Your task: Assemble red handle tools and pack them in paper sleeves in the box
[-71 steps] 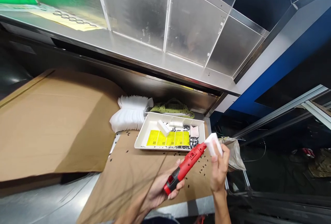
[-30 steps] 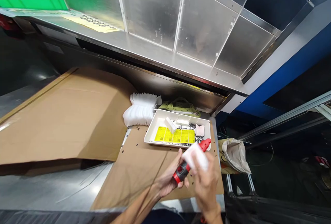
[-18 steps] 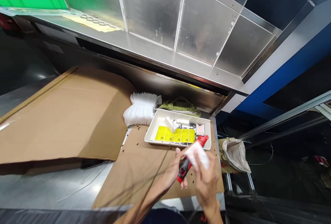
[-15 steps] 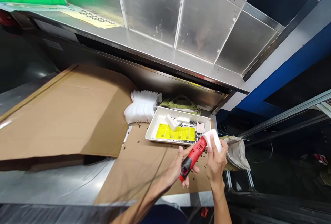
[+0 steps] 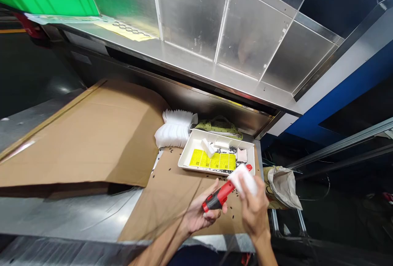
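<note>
Left hand (image 5: 198,213): is gripping the red-and-black tool (image 5: 217,199)
Right hand (image 5: 255,209): is holding a white block (image 5: 243,179) across the tool's red body
White tray (image 5: 186,156): is carrying yellow labels (image 5: 212,160)

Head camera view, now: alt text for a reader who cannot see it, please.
A person's left hand holds a red and black tool; the right hand holds a blurred white pad that overlaps it in view. Beyond them, a white tray holds yellow labels, with large brown cardboard at picture left.
</note>
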The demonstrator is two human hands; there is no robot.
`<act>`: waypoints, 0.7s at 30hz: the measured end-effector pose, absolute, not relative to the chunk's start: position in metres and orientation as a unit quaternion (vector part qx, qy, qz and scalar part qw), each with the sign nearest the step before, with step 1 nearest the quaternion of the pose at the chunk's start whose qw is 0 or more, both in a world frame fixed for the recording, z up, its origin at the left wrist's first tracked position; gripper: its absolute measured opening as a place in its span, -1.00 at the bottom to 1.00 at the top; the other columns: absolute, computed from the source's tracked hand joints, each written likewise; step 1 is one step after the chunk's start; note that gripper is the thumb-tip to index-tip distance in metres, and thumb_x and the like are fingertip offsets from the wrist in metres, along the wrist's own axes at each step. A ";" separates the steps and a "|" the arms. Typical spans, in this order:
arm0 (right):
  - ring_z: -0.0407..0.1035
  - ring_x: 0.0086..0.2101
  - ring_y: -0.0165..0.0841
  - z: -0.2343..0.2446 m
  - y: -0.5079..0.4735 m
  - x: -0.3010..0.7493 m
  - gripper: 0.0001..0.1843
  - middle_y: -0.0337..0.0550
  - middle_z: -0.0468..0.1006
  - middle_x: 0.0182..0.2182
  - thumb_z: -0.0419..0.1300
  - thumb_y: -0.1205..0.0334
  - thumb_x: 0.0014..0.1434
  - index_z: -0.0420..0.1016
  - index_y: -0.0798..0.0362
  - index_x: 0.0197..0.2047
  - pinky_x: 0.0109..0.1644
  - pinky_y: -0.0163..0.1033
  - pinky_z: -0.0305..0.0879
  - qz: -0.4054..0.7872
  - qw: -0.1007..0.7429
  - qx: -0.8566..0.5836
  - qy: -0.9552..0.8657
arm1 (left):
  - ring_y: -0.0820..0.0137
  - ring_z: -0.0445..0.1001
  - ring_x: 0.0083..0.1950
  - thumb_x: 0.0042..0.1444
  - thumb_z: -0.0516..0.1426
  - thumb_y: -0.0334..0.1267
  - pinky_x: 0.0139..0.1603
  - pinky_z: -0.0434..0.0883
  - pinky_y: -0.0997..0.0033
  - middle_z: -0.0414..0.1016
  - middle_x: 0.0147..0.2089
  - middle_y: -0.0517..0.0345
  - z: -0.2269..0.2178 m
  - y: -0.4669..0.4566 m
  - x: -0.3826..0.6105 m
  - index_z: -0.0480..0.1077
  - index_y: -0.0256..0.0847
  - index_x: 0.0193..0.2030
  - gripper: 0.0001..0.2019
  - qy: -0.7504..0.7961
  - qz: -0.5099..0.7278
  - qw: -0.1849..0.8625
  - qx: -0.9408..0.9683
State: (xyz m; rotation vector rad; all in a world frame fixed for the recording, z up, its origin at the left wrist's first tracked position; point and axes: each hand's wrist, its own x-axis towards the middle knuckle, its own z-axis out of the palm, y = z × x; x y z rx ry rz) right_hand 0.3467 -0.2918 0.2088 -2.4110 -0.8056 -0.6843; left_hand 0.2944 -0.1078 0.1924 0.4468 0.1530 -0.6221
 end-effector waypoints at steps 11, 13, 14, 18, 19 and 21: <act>0.39 0.03 -0.12 0.221 -0.303 0.430 -0.42 -0.03 0.29 0.16 -0.22 -0.16 0.43 0.34 -0.29 0.35 -0.10 -0.09 0.43 -0.109 0.204 -0.956 -0.178 | 0.43 0.40 -0.65 0.22 -0.18 0.43 -0.66 0.30 0.53 0.48 -0.55 0.20 0.206 -0.071 0.257 -0.03 -0.22 0.53 -0.06 0.125 -0.059 0.796 0.590; 0.36 0.09 -0.12 0.212 -0.301 0.431 -0.42 -0.06 0.26 0.18 -0.20 -0.19 0.42 0.31 -0.31 0.36 -0.02 -0.08 0.42 -0.103 0.225 -0.948 -0.199 | 0.42 0.39 -0.66 0.19 -0.19 0.45 -0.67 0.29 0.52 0.45 -0.57 0.21 0.206 -0.067 0.253 -0.04 -0.22 0.53 -0.04 0.137 -0.043 0.795 0.589; 0.33 0.12 -0.12 0.207 -0.299 0.432 -0.41 -0.06 0.25 0.19 -0.19 -0.20 0.42 0.29 -0.31 0.37 0.03 -0.06 0.40 -0.101 0.234 -0.943 -0.214 | 0.42 0.39 -0.67 0.18 -0.19 0.46 -0.68 0.27 0.52 0.45 -0.58 0.20 0.206 -0.065 0.252 -0.03 -0.23 0.53 -0.03 0.142 -0.040 0.796 0.587; 0.23 0.20 -0.10 0.177 -0.289 0.446 -0.38 0.00 0.26 0.20 -0.22 -0.19 0.42 0.27 -0.23 0.40 0.20 0.04 0.29 -0.088 0.235 -0.931 -0.264 | 0.41 0.42 -0.65 0.18 -0.18 0.45 -0.67 0.29 0.51 0.52 -0.50 0.12 0.207 -0.061 0.249 0.03 -0.19 0.52 -0.05 0.143 -0.046 0.803 0.577; 0.23 0.20 -0.08 0.166 -0.285 0.452 -0.37 0.02 0.27 0.21 -0.23 -0.17 0.42 0.27 -0.21 0.40 0.21 0.08 0.26 -0.078 0.222 -0.934 -0.268 | 0.41 0.42 -0.64 0.19 -0.17 0.44 -0.66 0.30 0.50 0.53 -0.47 0.11 0.207 -0.060 0.248 0.04 -0.18 0.52 -0.06 0.140 -0.047 0.804 0.576; 0.23 0.20 -0.05 0.145 -0.276 0.462 -0.38 0.04 0.31 0.21 -0.23 -0.14 0.42 0.29 -0.21 0.39 0.21 0.16 0.23 -0.051 0.194 -0.942 -0.269 | 0.40 0.44 -0.63 0.20 -0.16 0.41 -0.63 0.32 0.48 0.56 -0.41 0.09 0.205 -0.057 0.245 0.06 -0.14 0.51 -0.10 0.135 -0.049 0.805 0.576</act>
